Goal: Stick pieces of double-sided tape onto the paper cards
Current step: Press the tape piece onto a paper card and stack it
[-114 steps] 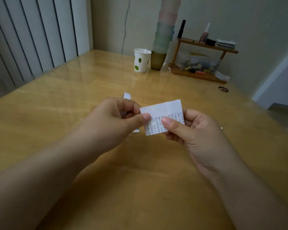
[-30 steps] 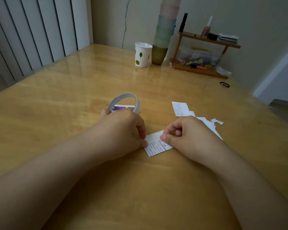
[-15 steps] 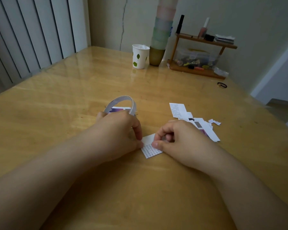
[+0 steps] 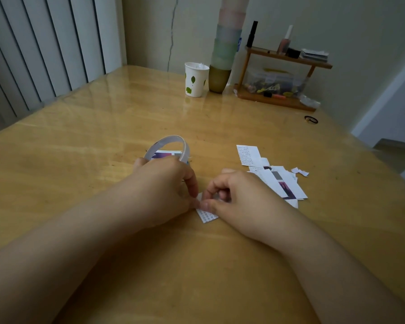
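A small white paper card printed with rows of tiny grey characters point(image 4: 206, 215) lies flat on the glossy yellow wooden bench point(image 4: 103, 141), mostly hidden under the two hands that meet over it; its print is too small to read. The left hand point(image 4: 164, 183) comes in from the lower left, knuckles up, with a thin translucent ring of double-sided tape point(image 4: 167, 146) rising from behind it. How the ring is held cannot be seen. Its curled fingers point(image 4: 192, 183) point down to the card's left edge. The right hand point(image 4: 241, 195) reaches in from the lower right with its fingers curled in tight, thumb and forefinger tip pinching at the card's top edge, just touching the left fingertips.

Behind the tape ring lies a card with a purple picture point(image 4: 164, 155). To the right sit a loose white card of grey print point(image 4: 248, 155) and a heap of white printed cards and scraps point(image 4: 283, 183), none legible. At the far edge stand a white paper cup with green leaves point(image 4: 195, 79), a tall stack of pastel plastic cups point(image 4: 226, 47) and a small wooden shelf rack point(image 4: 288, 58).
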